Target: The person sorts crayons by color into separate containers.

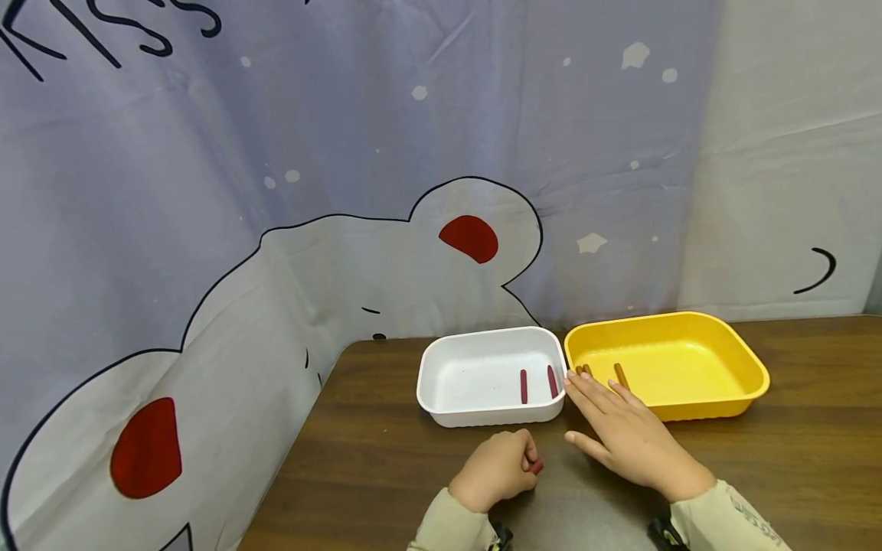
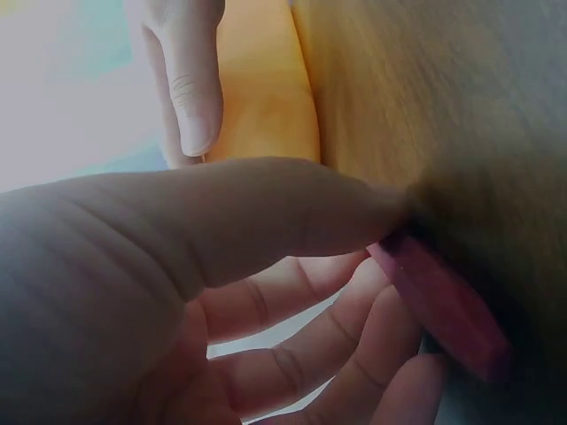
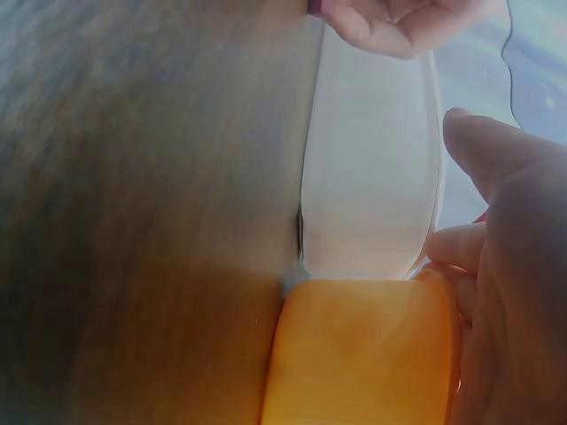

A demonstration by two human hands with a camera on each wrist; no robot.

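My left hand [image 1: 498, 468] pinches a short dark red stick [image 2: 447, 310] between thumb and fingers, low over the table in front of the white tray [image 1: 468, 386]. Two more dark red sticks [image 1: 524, 386] lie inside that tray, toward its right end. My right hand [image 1: 623, 432] reaches over the near left corner of the yellow tray [image 1: 696, 371], its fingers extended and the thumb apart, with the fingertips near where the two trays meet. A few brown sticks [image 1: 621, 375] lie in the yellow tray, partly hidden behind those fingers.
Both trays stand side by side at the back of the brown wooden table [image 1: 344, 474]. Behind them hangs a printed cloth [image 1: 386, 138] in pale purple and white. The table's left edge slants down beside the cloth.
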